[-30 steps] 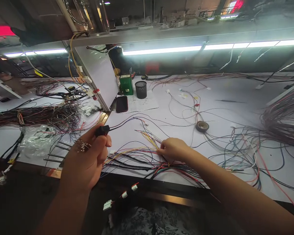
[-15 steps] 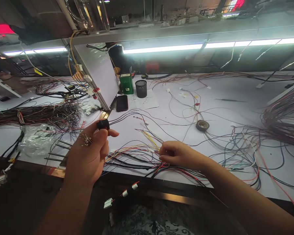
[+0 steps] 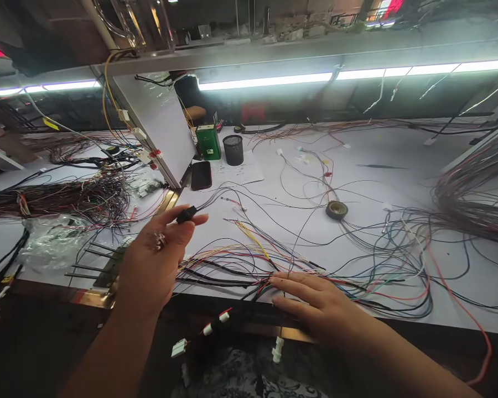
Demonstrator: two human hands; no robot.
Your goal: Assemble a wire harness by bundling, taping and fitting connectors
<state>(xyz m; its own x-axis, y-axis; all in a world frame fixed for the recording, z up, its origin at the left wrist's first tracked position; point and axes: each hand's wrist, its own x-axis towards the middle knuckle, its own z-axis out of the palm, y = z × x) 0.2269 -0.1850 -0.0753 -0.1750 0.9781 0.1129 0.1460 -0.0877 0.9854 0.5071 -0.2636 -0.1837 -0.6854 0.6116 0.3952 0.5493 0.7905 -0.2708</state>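
My left hand is closed on a black connector, pinched between thumb and fingers. Thin dark wires run from it across the bench. Small pale terminal ends stick up between the thumb and palm of the same hand. Over the bench's front edge, my right hand is open with its fingers stretched out, at a bundle of coloured wires. A thin wire passes its fingertips, and below them a white connector hangs past the edge. Whether the fingertips press on that wire, I cannot tell.
A roll of black tape lies on the bench among loose wires. Behind are a phone, a green box and a mesh cup. Metal rods stick out at left, beside a plastic bag.
My right hand has moved down toward the front edge and gone from closed to stretched fingers. A white connector now hangs below it. The black connector in my left hand has turned.
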